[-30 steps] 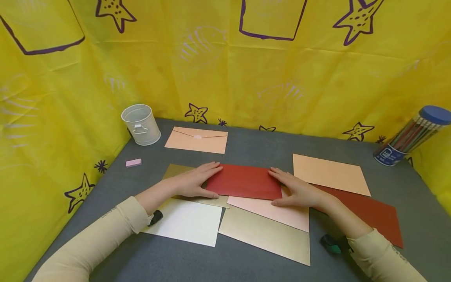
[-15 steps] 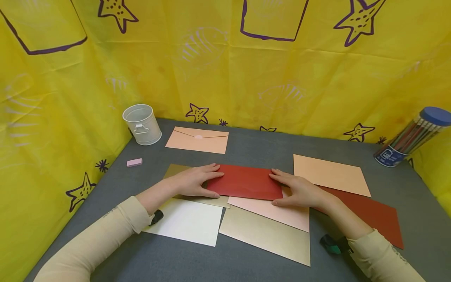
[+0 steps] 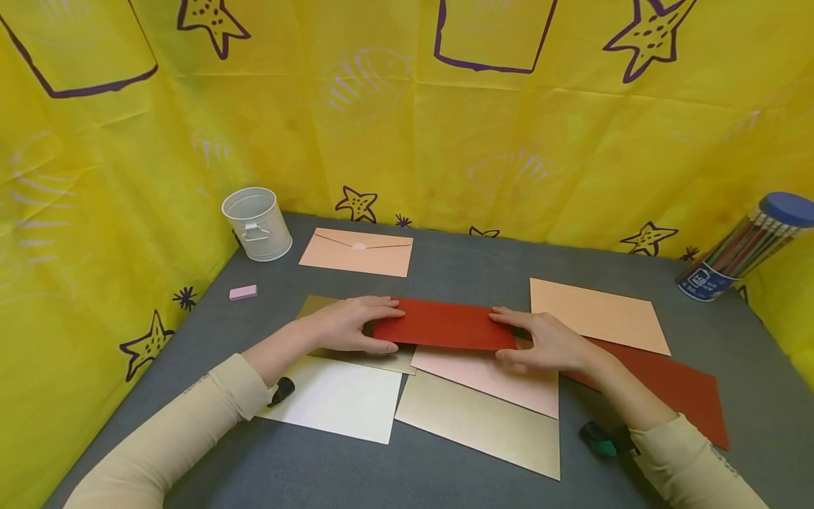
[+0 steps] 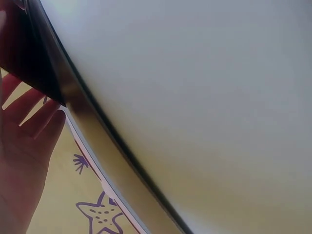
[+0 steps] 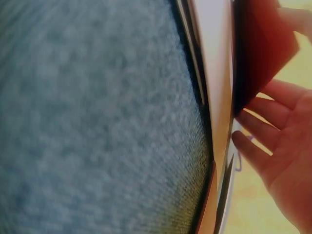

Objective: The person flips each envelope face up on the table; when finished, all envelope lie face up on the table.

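A red envelope (image 3: 445,322) lies crosswise between my two hands, over the other envelopes, its near edge raised. My left hand (image 3: 352,326) grips its left end, fingers over the top and thumb at the near corner. At the right end my right hand (image 3: 540,341) holds it the same way. Both wrist views show the envelope tilted up, with its dark underside (image 5: 258,48) between thumb and fingers. Below it are a pale pink envelope (image 3: 492,378), a gold envelope (image 3: 483,424) and another gold one (image 3: 365,359). A white envelope (image 3: 343,399) lies near my left wrist.
A peach envelope (image 3: 594,314) overlaps a dark red one (image 3: 674,392) on the right. Another peach envelope (image 3: 356,254) with a sealed flap lies at the back. A small white bucket (image 3: 257,226), a pink eraser (image 3: 243,293) and a pencil tub (image 3: 738,247) stand around the edges.
The red envelope's near edge has come up from the pile, tilting it. My right hand has shifted slightly to the right; my left hand has barely moved.
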The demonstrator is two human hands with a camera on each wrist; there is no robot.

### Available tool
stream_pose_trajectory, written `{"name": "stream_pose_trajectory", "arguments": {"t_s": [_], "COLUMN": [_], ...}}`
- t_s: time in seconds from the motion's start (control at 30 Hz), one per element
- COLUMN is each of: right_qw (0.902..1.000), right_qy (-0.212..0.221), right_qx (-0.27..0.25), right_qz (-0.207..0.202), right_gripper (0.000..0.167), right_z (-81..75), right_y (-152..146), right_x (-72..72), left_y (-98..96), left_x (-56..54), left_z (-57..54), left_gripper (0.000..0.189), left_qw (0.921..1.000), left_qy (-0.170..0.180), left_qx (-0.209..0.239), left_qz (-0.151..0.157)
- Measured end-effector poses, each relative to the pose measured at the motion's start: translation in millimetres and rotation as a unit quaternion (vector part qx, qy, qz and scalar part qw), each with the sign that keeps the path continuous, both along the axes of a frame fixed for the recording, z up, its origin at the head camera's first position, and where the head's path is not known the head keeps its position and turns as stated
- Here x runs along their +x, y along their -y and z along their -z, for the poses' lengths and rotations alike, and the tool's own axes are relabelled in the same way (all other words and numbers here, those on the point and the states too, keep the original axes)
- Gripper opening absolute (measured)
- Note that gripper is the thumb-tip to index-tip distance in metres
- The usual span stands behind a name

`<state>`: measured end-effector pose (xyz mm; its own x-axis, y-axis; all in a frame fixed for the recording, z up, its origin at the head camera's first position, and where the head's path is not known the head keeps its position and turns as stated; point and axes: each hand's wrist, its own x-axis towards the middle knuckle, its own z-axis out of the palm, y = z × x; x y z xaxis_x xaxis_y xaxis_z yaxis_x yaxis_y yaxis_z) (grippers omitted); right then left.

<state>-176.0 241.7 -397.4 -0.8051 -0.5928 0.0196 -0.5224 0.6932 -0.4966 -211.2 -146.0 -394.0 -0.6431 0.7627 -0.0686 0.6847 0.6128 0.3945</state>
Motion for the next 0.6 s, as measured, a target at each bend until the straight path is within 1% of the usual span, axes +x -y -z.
{"name": "stream_pose_trajectory", "arguments": {"t_s": [0.1,0.2,0.27,0.4,0.53,0.6], "right_qw": [0.9998,0.9993,0.9988,0.998,0.9975,0.997], "right_qy": [-0.008,-0.011,-0.015,-0.022,-0.042,-0.049], "right_qx": [-0.019,-0.034,-0.043,-0.048,-0.05,-0.055], "right_qz": [0.001,0.011,0.021,0.035,0.029,0.023], "right_gripper": [0.063,0.055,0.05,0.043,0.033,0.031], "right_z": [-0.1,-1.1,-1.7,-2.3,-1.3,-0.9], "right_y": [-2.4,-4.1,-4.5,-3.3,-2.3,-2.0], "right_x": [-0.5,-0.2,0.1,0.7,-1.5,-3.3], "left_y": [0.8,1.6,2.1,3.5,3.5,2.6], "left_x": [-1.0,-3.7,-6.1,-9.4,-10.5,-10.7], "left_z": [-0.1,0.6,1.7,3.9,5.1,5.3], "left_gripper": [0.063,0.047,0.041,0.039,0.037,0.036], "left_qw": [0.9997,0.9979,0.9957,0.9912,0.9889,0.9879], "left_qy": [-0.001,-0.005,-0.008,-0.009,-0.008,-0.004], "left_qx": [0.024,0.063,0.091,0.131,0.148,0.155], "left_qz": [0.005,0.013,0.016,0.011,0.003,-0.005]}}
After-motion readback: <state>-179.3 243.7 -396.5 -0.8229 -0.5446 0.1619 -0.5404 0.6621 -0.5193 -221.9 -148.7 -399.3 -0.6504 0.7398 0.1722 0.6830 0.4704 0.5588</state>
